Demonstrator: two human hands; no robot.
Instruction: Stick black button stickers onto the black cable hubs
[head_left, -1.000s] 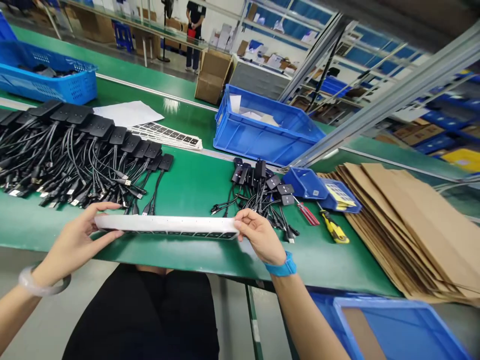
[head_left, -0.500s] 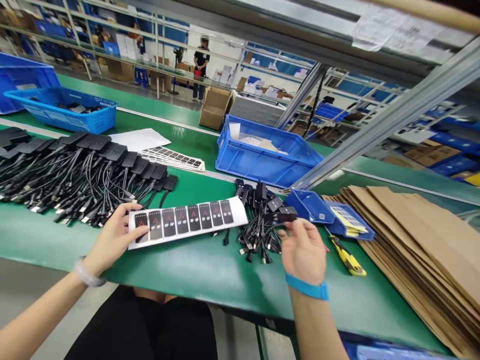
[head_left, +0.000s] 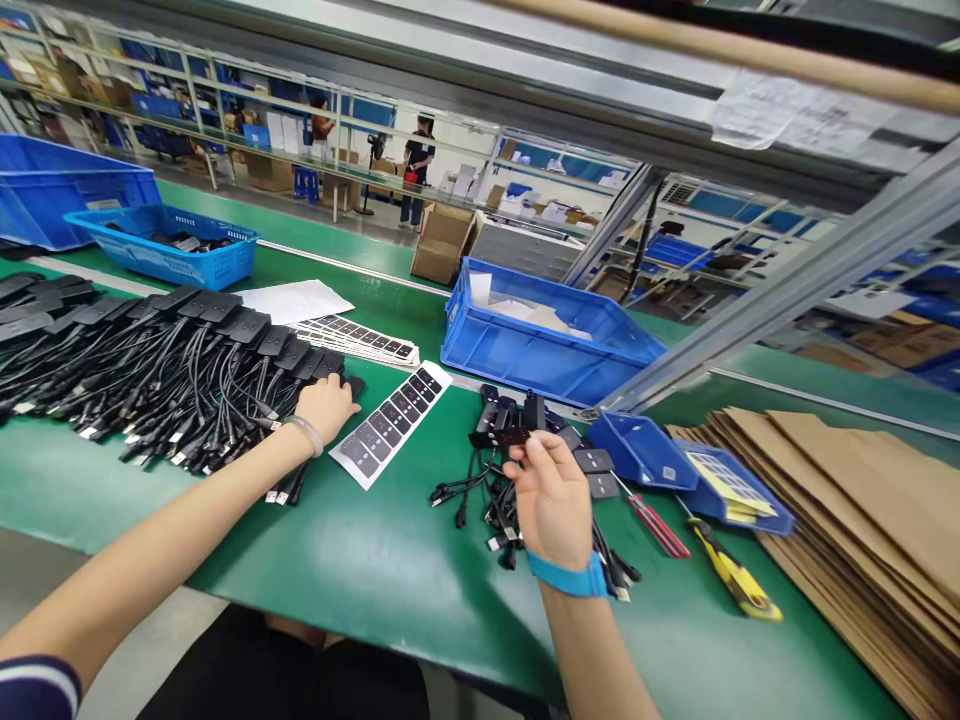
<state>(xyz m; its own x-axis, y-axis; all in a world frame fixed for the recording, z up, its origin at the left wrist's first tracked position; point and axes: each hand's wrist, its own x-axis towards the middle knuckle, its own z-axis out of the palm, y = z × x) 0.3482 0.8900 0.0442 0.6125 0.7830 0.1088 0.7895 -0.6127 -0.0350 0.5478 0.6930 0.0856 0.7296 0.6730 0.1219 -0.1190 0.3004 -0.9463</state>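
The left hand (head_left: 328, 410) hides what lies beneath it at the cable pile (head_left: 199, 340), which the left edge cuts off. The dark label (head_left: 513, 437) in the right hand (head_left: 553, 500) is too small to read; the right edge crops the cardboard (head_left: 847, 500).

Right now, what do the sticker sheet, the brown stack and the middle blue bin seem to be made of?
Sticker sheet: probably smooth coated paper or film, thin and flat. Brown stack: likely matte cardboard, from its tan layers. Middle blue bin: seemingly moulded plastic, glossy, with ribbed walls.
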